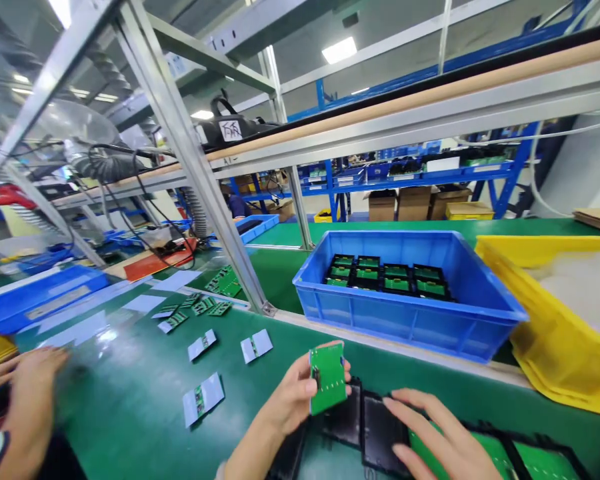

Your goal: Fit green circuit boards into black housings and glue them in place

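A green circuit board (pixel 329 379) is held upright in my left hand (pixel 293 393), thumb across its face and fingers behind it. My right hand (pixel 437 433) has its fingers apart and lies over a black plastic frame (pixel 380 427); whether it touches the frame I cannot tell. A second black frame (pixel 344 417) sits beside that one, below the held board. Further right, black frames with green boards in them (pixel 545 460) line the near edge, partly hidden by my right hand.
A blue bin (pixel 405 330) holds several black frames with boards. To its right stands a yellow bin (pixel 570 360). Small boards with pale film (pixel 203 399) lie scattered on the green table (pixel 145 373). A metal post (pixel 195 153) rises midway. At left are a co-worker's hands (pixel 30 380).
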### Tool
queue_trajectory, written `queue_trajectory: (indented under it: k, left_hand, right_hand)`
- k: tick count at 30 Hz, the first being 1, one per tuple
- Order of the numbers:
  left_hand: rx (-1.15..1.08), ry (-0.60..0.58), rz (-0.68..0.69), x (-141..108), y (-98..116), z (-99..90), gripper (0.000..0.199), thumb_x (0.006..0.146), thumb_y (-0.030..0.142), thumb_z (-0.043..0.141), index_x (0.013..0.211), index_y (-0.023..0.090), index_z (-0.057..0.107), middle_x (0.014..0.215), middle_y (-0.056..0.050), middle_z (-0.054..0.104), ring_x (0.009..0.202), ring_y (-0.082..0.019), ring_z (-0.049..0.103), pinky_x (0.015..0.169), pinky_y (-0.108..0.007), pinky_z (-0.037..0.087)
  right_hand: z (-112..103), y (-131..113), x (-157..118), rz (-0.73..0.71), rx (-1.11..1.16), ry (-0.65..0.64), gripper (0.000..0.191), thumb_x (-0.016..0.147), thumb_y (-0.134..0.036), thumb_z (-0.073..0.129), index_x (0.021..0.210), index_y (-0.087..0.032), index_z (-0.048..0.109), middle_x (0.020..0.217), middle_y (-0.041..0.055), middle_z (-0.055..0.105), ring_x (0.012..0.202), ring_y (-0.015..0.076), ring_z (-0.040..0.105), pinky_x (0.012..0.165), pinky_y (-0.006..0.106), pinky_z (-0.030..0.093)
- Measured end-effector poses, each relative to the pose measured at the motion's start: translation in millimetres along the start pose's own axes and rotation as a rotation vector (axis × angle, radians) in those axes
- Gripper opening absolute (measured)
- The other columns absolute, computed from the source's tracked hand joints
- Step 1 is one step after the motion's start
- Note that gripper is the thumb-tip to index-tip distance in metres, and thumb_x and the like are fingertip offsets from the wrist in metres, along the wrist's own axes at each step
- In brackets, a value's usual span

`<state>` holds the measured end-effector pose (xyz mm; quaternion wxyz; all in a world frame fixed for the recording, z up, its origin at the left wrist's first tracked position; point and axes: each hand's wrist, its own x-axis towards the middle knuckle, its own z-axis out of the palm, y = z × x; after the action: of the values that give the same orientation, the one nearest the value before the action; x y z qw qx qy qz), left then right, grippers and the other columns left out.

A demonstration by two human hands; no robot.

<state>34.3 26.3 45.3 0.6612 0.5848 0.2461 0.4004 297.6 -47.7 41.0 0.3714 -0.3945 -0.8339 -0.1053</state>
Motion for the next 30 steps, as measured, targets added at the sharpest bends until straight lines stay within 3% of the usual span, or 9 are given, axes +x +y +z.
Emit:
queue_trajectory:
  k: [4, 6, 8, 11, 14, 21, 24, 27, 30]
  left_hand:
    - [-0.462, -0.068, -0.076, -11.8, -10.7, 46.7, 0.053, 0.084, 0.043, 0.068, 0.130, 0.019, 0.058, 0.113, -0.013, 0.069, 0.106, -0.030, 0.065, 0.095, -0.048, 0.048]
    - [-0.656, -0.088, -0.105, -13.2, -14.6, 58.4, 0.043, 0.085, 0.034, 0.069, 0.125, 0.019, 0.062, 0.110, -0.012, 0.069, 0.105, -0.029, 0.066, 0.096, -0.047, 0.047]
    - [-0.707, -0.092, -0.118, -13.1, -17.5, 65.6, 0.039, 0.086, 0.034, 0.069, 0.122, 0.019, 0.064, 0.111, -0.011, 0.069, 0.104, -0.027, 0.066, 0.096, -0.045, 0.048]
    - [-0.634, -0.047, -0.175, -12.9, -19.8, 70.5, 0.043, 0.083, 0.043, 0.073, 0.118, 0.019, 0.066, 0.105, -0.010, 0.070, 0.098, -0.026, 0.068, 0.090, -0.042, 0.051]
    - [-0.542, -0.035, -0.268, -13.8, -22.5, 68.7, 0.050, 0.078, 0.050, 0.077, 0.115, 0.018, 0.066, 0.095, -0.008, 0.071, 0.086, -0.024, 0.070, 0.079, -0.037, 0.055]
    - [-0.446, -0.161, -0.490, -17.7, -30.7, 55.8, 0.069, 0.070, 0.069, 0.073, 0.100, 0.007, 0.068, 0.072, -0.012, 0.071, 0.058, -0.018, 0.067, 0.051, -0.024, 0.053]
    - [-0.409, -0.198, -0.550, -16.9, -26.7, 53.5, 0.073, 0.070, 0.073, 0.069, 0.099, 0.007, 0.067, 0.068, -0.012, 0.070, 0.052, -0.018, 0.065, 0.057, -0.032, 0.056]
    - [-0.339, -0.264, -0.616, -12.9, -20.6, 54.1, 0.080, 0.070, 0.081, 0.061, 0.102, 0.007, 0.067, 0.063, -0.009, 0.068, 0.054, -0.022, 0.066, 0.065, -0.043, 0.057]
    - [-0.207, -0.422, -0.685, -3.9, -15.8, 54.8, 0.094, 0.070, 0.093, 0.036, 0.093, 0.009, 0.070, 0.059, -0.008, 0.066, 0.061, -0.027, 0.069, 0.067, -0.047, 0.056]
  right_hand:
    - [0.4, -18.5, 31.5, 0.075, 0.235, 0.062, 0.030, 0.097, -0.020, 0.047, 0.126, -0.018, 0.054, 0.111, 0.0109, 0.060, 0.100, 0.0167, 0.063, 0.084, 0.023, 0.055]
    - [2.3, -20.6, 31.5, 0.103, 0.286, 0.056, 0.029, 0.095, -0.016, 0.049, 0.123, -0.017, 0.054, 0.110, 0.0110, 0.059, 0.098, 0.0172, 0.062, 0.082, 0.025, 0.055]
    - [2.8, -19.5, 27.4, 0.128, 0.301, 0.042, 0.026, 0.094, -0.015, 0.050, 0.120, -0.017, 0.055, 0.108, 0.0109, 0.058, 0.094, 0.0172, 0.061, 0.080, 0.027, 0.055]
    - [-0.9, -17.3, 25.5, 0.097, 0.314, 0.022, 0.026, 0.094, -0.015, 0.051, 0.119, -0.017, 0.056, 0.107, 0.0115, 0.058, 0.092, 0.0176, 0.061, 0.077, 0.028, 0.055]
    - [-9.4, -18.1, 34.0, -0.028, 0.299, 0.035, 0.024, 0.095, -0.015, 0.049, 0.117, -0.016, 0.059, 0.102, 0.0113, 0.061, 0.093, 0.0186, 0.060, 0.074, 0.029, 0.053]
    - [-27.7, -17.4, 56.2, -0.352, 0.163, 0.013, 0.028, 0.102, -0.022, 0.038, 0.098, -0.016, 0.065, 0.085, 0.0056, 0.069, 0.080, 0.0152, 0.063, 0.070, 0.028, 0.050]
    - [-29.0, -13.3, 55.0, -0.456, 0.124, -0.072, 0.030, 0.102, -0.020, 0.035, 0.105, -0.015, 0.065, 0.085, 0.0062, 0.070, 0.079, 0.0160, 0.063, 0.071, 0.029, 0.051]
    - [-31.1, -9.2, 53.2, -0.467, 0.108, -0.171, 0.036, 0.103, -0.018, 0.029, 0.113, -0.014, 0.063, 0.092, 0.0074, 0.070, 0.084, 0.0158, 0.063, 0.073, 0.028, 0.052]
    - [-34.7, -4.6, 55.4, -0.469, 0.094, -0.212, 0.039, 0.103, -0.018, 0.025, 0.113, -0.014, 0.062, 0.094, 0.0072, 0.070, 0.082, 0.0155, 0.064, 0.072, 0.027, 0.053]
